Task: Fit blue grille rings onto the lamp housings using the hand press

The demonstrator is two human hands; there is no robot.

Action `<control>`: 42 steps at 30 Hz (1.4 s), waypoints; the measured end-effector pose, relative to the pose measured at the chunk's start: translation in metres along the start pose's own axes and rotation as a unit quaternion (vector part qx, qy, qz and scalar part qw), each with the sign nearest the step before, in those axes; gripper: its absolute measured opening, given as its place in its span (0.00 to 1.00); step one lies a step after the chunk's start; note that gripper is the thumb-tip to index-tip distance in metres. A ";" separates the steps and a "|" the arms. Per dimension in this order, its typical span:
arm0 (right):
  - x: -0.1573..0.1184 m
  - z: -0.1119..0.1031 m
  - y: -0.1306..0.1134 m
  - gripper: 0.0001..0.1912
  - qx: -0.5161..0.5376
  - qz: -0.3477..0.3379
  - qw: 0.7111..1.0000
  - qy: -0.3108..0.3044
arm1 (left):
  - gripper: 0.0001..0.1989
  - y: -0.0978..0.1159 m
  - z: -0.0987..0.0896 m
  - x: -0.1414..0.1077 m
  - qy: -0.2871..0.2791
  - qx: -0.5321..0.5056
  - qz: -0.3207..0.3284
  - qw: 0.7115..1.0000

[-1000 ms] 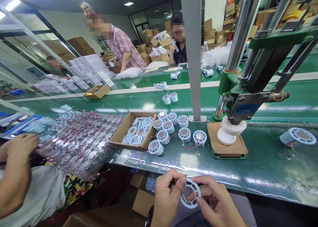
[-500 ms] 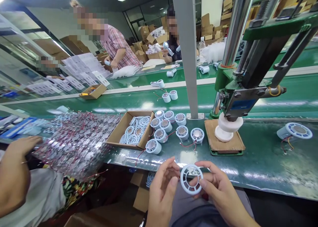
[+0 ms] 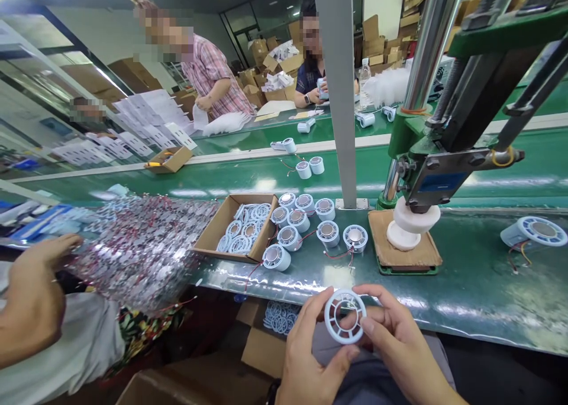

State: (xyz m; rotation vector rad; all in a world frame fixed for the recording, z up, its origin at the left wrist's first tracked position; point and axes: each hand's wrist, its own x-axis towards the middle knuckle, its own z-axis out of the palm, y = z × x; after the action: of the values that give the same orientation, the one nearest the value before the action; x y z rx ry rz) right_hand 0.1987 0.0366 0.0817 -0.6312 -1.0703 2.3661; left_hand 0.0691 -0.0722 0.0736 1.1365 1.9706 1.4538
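A light-blue spoked ring is held upright above my lap, just off the bench's front edge. My right hand pinches its right side between thumb and fingers. On the ring's left, my left hand is curved with thumb and fingers apart, its fingertips close to the rim; whether they touch it is unclear. Beyond my hands, several round blue housings with silver discs and red wires stand on the bench. A cardboard box beside them holds more blue rings.
A green press with a white pad stands at the right, near a larger blue housing. A co-worker's arm reaches over a wire-covered pile at left. An open carton is below the bench edge. Two people work across the bench.
My left hand has moved right, closer to the ring, its fingers and thumb now near the rim. The ring stays in my right hand. The view has shifted slightly.
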 end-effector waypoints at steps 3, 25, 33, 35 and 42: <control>0.001 -0.001 -0.001 0.24 -0.004 -0.004 1.000 -0.007 | 0.36 0.006 -0.001 0.001 0.000 -0.038 -0.026 0.999; 0.003 0.008 0.001 0.25 -0.001 0.002 1.000 -0.005 | 0.13 0.015 -0.017 0.016 0.094 -0.145 -0.028 0.985; 0.004 0.007 0.006 0.24 0.029 -0.003 1.000 -0.012 | 0.34 0.000 -0.007 -0.007 -0.005 0.103 0.020 0.995; 0.003 0.007 0.007 0.23 0.038 -0.006 0.999 -0.017 | 0.31 -0.001 -0.006 -0.005 -0.002 0.117 0.021 0.993; 0.001 0.004 0.009 0.18 0.034 -0.014 0.999 -0.028 | 0.31 -0.004 -0.007 -0.002 0.006 0.098 0.009 0.995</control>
State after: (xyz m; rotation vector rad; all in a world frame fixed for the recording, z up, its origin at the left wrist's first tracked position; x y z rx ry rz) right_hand 0.1941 0.0295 0.0768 -0.5249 -1.0108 2.3978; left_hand 0.0633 -0.0778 0.0720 1.2314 2.1540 1.3011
